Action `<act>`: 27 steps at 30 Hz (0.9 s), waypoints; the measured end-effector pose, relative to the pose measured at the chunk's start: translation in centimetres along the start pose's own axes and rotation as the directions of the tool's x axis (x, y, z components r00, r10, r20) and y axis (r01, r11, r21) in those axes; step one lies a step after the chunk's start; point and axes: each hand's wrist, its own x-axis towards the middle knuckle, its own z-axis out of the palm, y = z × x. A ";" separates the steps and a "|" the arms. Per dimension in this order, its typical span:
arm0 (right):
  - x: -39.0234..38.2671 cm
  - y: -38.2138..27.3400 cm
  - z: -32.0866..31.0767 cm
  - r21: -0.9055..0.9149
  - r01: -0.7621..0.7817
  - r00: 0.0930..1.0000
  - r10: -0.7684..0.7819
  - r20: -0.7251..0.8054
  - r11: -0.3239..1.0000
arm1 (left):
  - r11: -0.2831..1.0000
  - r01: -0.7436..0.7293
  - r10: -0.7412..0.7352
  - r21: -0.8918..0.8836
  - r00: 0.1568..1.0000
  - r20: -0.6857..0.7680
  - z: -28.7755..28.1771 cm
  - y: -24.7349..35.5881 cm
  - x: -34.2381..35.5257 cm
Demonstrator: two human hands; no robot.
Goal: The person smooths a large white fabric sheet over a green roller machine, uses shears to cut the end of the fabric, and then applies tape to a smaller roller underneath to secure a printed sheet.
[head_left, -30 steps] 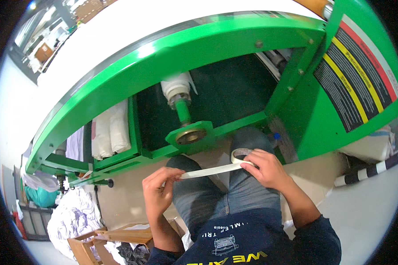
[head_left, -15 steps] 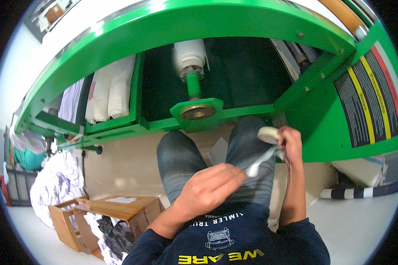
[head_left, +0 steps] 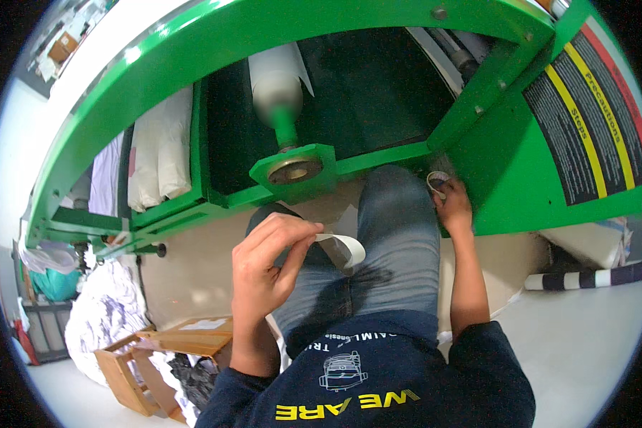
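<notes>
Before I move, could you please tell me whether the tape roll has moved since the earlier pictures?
Yes: the tape roll moved right, nearer the green side panel.

Dark navy T-shirt (head_left: 442, 371), short sleeves (head_left: 498, 349). Printed on front: white line drawing of a truck (head_left: 343, 372), small white lettering (head_left: 360, 337), larger bold yellow lettering (head_left: 346, 406). Faded blue-grey jeans (head_left: 399, 221), creased. Left hand (head_left: 269, 258), right hand (head_left: 455, 205) bare.

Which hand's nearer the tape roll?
Right. The right hand is at the tape roll, beside the right knee; the left hand is farther off, left of it, pinching a white strip.
</notes>
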 end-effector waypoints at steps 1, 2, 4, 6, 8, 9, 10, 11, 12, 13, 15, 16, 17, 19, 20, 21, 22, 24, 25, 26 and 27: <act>0.0 -0.4 0.5 -0.007 -0.014 1.000 0.014 0.007 1.000 | 1.000 0.012 -0.012 -0.002 1.000 -0.005 -0.2 -0.5 -0.5; 0.0 -0.6 0.9 -0.015 -0.028 0.999 0.028 0.015 0.999 | 1.000 0.025 -0.025 -0.005 1.000 -0.010 -0.6 -0.7 -0.7; -0.1 -0.4 0.6 -0.040 -0.001 1.000 0.001 0.002 0.999 | 0.998 0.049 -0.048 0.026 0.999 -0.024 -0.9 -1.5 -0.8; -0.7 -0.2 0.2 -0.037 0.056 0.997 -0.058 -0.059 0.998 | 0.995 0.077 -0.075 0.060 0.997 -0.034 -0.6 -2.2 -0.3; -2.3 -0.5 -0.6 0.013 0.064 0.996 -0.063 -0.058 0.998 | 0.990 0.103 -0.101 0.095 0.994 -0.033 -0.1 -2.7 0.4; -3.0 -0.9 -1.0 0.046 0.054 0.996 -0.050 -0.077 0.997 | 0.988 0.110 -0.110 0.108 0.994 -0.008 -0.3 -3.2 0.5; -4.4 0.1 -0.1 0.051 -0.036 0.999 0.034 0.041 0.998 | 0.983 0.109 -0.110 0.146 0.994 -0.002 -0.5 -3.6 0.6; -7.1 2.6 2.1 0.039 -0.142 0.979 0.135 0.153 0.989 | 0.980 0.098 -0.102 0.173 0.995 0.017 -0.6 -4.1 0.8; -9.7 4.4 4.0 0.025 -0.251 0.933 0.235 0.274 0.968 | 0.974 0.092 -0.104 0.205 0.994 0.044 -0.8 -4.4 1.0; -11.8 5.5 4.9 0.051 -0.238 0.876 0.192 0.442 0.970 | 0.961 0.073 -0.088 0.267 0.995 0.045 -1.0 -4.7 1.2; -17.1 6.9 6.5 0.118 -0.258 0.667 0.089 0.740 0.959 | 0.972 0.024 -0.029 0.234 0.999 0.018 -1.6 -6.4 2.0; -20.2 6.8 7.4 0.051 -0.311 0.444 0.097 0.891 0.949 | 0.978 0.051 -0.054 0.203 0.999 0.007 -1.8 -7.4 3.0; -23.3 6.5 7.5 -0.030 -0.350 0.249 0.124 0.961 0.936 | 0.981 0.034 -0.032 0.193 0.999 -0.012 -1.5 -8.6 4.7; -26.8 4.5 8.4 -0.115 -0.368 0.032 0.137 0.990 0.923 | 0.969 -0.030 0.036 0.245 0.999 -0.019 -0.9 -10.4 8.3; -29.0 3.6 8.0 -0.155 -0.404 -0.007 0.167 0.986 0.901 | 0.945 -0.047 0.034 0.324 0.998 0.048 -0.3 -11.3 10.5; -29.1 2.7 8.1 -0.162 -0.413 -0.004 0.176 0.984 0.896 | 0.940 -0.045 0.027 0.337 0.998 0.059 -0.4 -12.7 11.4; -29.3 1.9 8.2 -0.158 -0.425 0.008 0.178 0.984 0.891 | 0.935 -0.043 0.020 0.352 0.997 0.068 -0.4 -13.9 12.1; -29.7 1.3 8.2 -0.161 -0.462 0.049 0.206 0.977 0.872 | 0.969 0.017 -0.042 0.246 0.994 0.097 0.4 -15.4 13.3; -29.7 1.5 8.1 -0.154 -0.478 0.072 0.213 0.974 0.865 | 0.978 0.054 -0.076 0.201 0.991 0.106 0.9 -15.9 13.5; -29.7 1.2 8.2 -0.153 -0.484 0.091 0.223 0.971 0.862 | 0.977 0.089 -0.115 0.194 0.985 0.128 1.2 -16.4 13.4; -29.2 1.0 9.0 -0.141 -0.482 0.118 0.224 0.968 0.864 | 0.972 0.128 -0.156 0.200 0.978 0.135 0.6 -16.6 13.4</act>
